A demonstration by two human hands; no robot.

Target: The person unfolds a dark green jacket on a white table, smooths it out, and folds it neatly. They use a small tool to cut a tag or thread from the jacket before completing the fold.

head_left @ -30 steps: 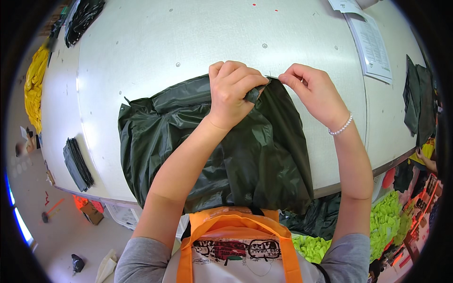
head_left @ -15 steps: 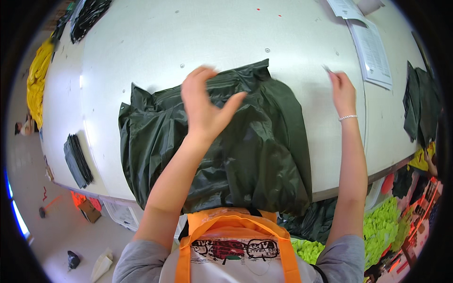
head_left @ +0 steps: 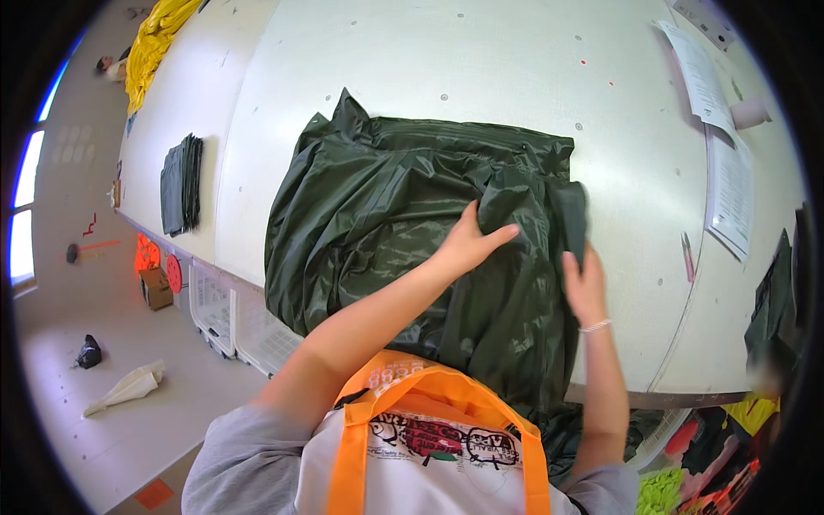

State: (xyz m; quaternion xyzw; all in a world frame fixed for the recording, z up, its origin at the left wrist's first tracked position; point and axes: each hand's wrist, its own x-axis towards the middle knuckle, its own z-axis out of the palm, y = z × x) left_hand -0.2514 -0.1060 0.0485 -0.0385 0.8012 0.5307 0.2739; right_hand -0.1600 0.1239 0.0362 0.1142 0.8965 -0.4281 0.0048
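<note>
A shiny dark green waterproof garment (head_left: 369,197) lies bunched on the white table, its near part hanging over the edge toward my apron. My left hand (head_left: 472,245) rests on its creased middle, thumb held apart from the fingers, not gripping. At the garment's right side my right hand (head_left: 586,287) has a raised flap of the fabric between thumb and fingers; the flap is slightly blurred. A small pair of thread snips (head_left: 687,256) lies on the table to the right of that hand.
Printed sheets (head_left: 728,193) and a roll (head_left: 749,113) lie at the far right. A folded dark green stack (head_left: 180,184) sits on the left, with yellow fabric (head_left: 159,43) beyond. White plastic crates (head_left: 213,305) stand below the table's left edge.
My right hand has put the snips down on the table and taken hold of the garment's right side. My left hand has come down onto the fabric. The view has shifted.
</note>
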